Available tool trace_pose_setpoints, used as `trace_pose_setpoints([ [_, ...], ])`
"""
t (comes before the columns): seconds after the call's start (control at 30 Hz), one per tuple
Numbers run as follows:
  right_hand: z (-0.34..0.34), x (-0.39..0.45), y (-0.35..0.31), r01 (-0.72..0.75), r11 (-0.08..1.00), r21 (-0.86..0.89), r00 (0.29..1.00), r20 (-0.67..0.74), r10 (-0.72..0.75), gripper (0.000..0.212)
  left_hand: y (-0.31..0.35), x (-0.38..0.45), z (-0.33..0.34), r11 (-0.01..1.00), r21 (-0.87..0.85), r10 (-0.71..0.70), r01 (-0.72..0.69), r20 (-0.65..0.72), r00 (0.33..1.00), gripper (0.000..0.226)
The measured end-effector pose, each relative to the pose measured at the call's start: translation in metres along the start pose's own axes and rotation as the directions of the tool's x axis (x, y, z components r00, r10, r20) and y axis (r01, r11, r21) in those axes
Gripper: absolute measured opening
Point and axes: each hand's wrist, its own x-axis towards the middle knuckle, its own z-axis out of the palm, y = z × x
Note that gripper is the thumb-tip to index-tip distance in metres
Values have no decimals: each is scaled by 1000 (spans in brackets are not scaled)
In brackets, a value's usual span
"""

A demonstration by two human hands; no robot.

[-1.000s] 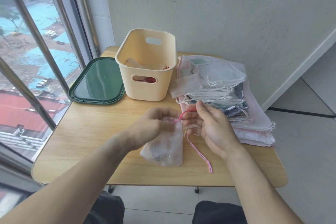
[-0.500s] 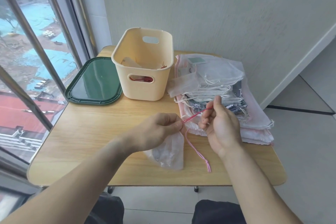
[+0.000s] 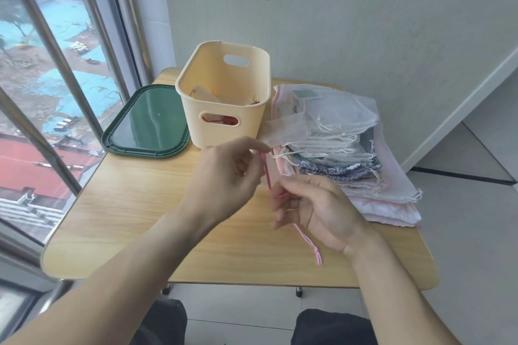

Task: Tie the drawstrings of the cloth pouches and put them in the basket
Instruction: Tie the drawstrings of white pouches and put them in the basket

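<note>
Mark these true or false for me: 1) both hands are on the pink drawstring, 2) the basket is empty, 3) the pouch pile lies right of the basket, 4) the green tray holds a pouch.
1) True: the left hand pinches the pink drawstring near its top and the right hand grips it lower down.
2) False: the basket already holds a beige item and something with red cord.
3) True: the pouch pile lies right of the basket on the table.
4) False: nothing lies on the green tray.
</note>
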Motion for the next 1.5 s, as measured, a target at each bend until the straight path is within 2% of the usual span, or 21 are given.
trace_pose_setpoints([
  [0.07,-1,1,4,7,1000,-23,998,55,-6,19,2,3,-1,974,-181,-128,137,58,990,21],
  [0.13,-1,2,9,16,995,-102,998,66,-10,21,-1,4,-1,955,-225,-177,192,87,980,13],
  [0.2,1,2,12,21,983,-183,998,67,-9,21,-7,3,-1,976,-159,-141,152,79,987,11],
  [0.3,4,3,11,4,979,-204,999,37,3,17,-13,3,-4,998,44,-42,37,112,993,27],
  [0.4,3,5,12,-25,973,-228,1000,-23,20,20,-12,3,-11,960,273,-13,-55,243,970,35],
  [0.47,1,7,14,-29,958,-286,996,-87,4,14,-10,3,-17,925,366,-31,-101,338,941,36],
  [0.6,-2,9,17,68,900,-430,975,-164,-152,9,-3,2,-21,916,370,35,-157,315,949,56],
  [0.7,4,6,19,179,741,-647,924,-147,-352,14,1,1,-21,928,320,120,-191,229,966,65],
  [0.8,10,2,18,316,577,-753,831,-74,-551,10,8,2,-23,922,312,213,-228,82,974,50],
  [0.87,13,2,18,370,473,-800,779,-10,-627,6,11,1,-24,916,331,232,-227,23,972,36],
  [1.0,15,2,18,397,459,-795,767,12,-642,18,6,0,-23,914,347,210,-212,43,977,4],
  [1.03,17,1,17,416,439,-796,761,41,-647,17,6,0,-22,920,336,190,-201,66,980,5],
  [1.1,20,0,17,442,423,-791,755,73,-652,12,8,-2,-21,957,254,104,-139,146,984,10],
  [1.2,22,1,18,437,442,-783,739,33,-673,8,10,-1,-23,991,77,-124,105,305,944,12],
  [1.27,21,2,18,431,436,-790,730,21,-683,5,9,2,-26,959,-24,-246,282,420,873,13],
  [1.37,20,2,16,421,431,-798,739,27,-673,4,5,6,-28,837,-190,-357,513,521,776,12],
  [1.43,19,3,16,415,444,-794,757,31,-653,4,5,7,-28,776,-228,-400,589,545,737,13],
  [1.5,17,3,16,407,469,-784,775,25,-631,4,5,6,-26,793,-200,-406,575,531,744,14],
])
